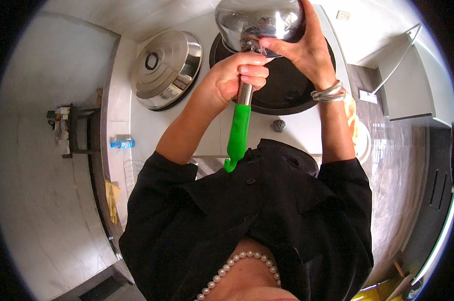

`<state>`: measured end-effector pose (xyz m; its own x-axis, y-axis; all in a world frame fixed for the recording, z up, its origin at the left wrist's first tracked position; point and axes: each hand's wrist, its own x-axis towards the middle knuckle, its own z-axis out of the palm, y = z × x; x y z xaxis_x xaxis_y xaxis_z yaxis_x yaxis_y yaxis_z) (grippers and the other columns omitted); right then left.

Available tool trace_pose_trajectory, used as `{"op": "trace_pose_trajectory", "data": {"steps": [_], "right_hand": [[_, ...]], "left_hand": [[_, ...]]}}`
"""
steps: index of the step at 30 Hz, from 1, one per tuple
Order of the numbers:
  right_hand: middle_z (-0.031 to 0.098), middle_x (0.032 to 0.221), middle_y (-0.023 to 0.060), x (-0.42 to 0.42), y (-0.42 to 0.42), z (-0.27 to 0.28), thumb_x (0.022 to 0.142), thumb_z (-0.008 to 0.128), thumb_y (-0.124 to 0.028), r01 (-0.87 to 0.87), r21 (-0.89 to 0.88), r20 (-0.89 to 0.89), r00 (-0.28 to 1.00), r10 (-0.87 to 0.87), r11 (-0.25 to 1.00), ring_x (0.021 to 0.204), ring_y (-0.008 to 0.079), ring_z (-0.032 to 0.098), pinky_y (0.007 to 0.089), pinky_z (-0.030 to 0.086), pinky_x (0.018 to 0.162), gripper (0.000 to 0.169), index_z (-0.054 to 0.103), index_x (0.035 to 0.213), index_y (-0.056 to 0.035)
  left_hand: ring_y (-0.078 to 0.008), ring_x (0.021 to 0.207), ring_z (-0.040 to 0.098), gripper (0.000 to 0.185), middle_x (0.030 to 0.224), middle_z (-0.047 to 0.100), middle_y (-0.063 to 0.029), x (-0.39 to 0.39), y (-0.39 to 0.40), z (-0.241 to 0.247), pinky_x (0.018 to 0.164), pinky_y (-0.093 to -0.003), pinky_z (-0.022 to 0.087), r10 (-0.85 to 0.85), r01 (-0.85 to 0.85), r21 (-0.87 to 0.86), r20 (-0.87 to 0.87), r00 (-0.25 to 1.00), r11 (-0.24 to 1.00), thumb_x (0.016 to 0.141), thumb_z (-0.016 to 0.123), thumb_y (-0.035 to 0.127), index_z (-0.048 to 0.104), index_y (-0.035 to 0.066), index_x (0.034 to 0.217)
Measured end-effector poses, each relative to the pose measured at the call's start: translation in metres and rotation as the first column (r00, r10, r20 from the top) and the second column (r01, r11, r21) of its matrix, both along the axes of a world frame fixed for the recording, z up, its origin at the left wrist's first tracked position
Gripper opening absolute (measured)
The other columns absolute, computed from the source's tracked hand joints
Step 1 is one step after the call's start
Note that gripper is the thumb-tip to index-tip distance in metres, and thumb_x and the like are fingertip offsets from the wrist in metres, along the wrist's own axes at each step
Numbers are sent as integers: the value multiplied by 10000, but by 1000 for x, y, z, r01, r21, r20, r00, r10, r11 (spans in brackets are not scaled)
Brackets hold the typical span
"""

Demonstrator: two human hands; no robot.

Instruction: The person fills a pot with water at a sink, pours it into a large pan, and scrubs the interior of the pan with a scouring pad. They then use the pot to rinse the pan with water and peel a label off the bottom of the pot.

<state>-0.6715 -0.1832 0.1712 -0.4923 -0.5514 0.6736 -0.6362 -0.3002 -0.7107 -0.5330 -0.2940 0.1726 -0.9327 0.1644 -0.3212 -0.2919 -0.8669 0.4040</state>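
Observation:
My left hand [245,73] is wrapped around the metal neck of a large stainless steel ladle [262,19], just under its bowl. The ladle's green plastic handle [239,129] hangs down towards my chest and ends in a hook. My right hand [306,52] clasps the bowl's right side, thumb near the joint of neck and bowl. The shiny round underside faces me; its top is cut off by the picture's edge. Beneath the bowl and both hands lies a wide black wok [283,90], partly hidden by them. Both hands look wet.
A domed steel lid [166,71] rests left of the wok on the white counter [181,131]. A small round metallic piece [278,125] sits before the wok. Further left are a plastic bottle [122,143] and yellow rubber gloves [112,201]. An orange-and-white cloth [350,116] shows behind my right forearm.

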Motion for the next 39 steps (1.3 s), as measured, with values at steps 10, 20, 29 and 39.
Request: {"op": "trace_pose_trajectory", "data": {"steps": [10,20,29,39], "right_hand": [[504,1134,146,-4,2,6,749,687,-264,12,-60,160,987,-2,998,1036,216,485,307,391,879,709,329,1270,59],[620,953,70,-101,-50,-146,864,538,-286,-318,197,808,589,30,927,775,120,593,234,477,701,354,562,1088,-13],[634,917,33,-153,-102,-355,860,527,-305,-376,769,495,862,-110,518,808,154,596,270,459,710,304,609,1040,-73],[619,982,140,-167,-171,-471,824,538,-362,114,912,73,900,-430,394,852,289,596,367,462,760,363,604,1031,-72]], "left_hand": [[-19,389,309,63,483,344,57,-1,2,-2,385,-149,259,-2,-6,213,36,999,977,840,468,5,461,37,787],[-60,490,392,68,590,403,-14,-20,-40,-77,420,-163,336,227,-309,319,268,936,896,832,502,8,438,2,812],[-48,518,415,65,651,453,-27,-28,-73,-156,423,-153,380,348,-424,322,267,899,847,848,507,62,455,22,853],[-27,542,381,171,824,502,-12,-33,-84,-219,424,-139,339,676,-725,258,262,689,639,896,488,230,519,70,950]]}}
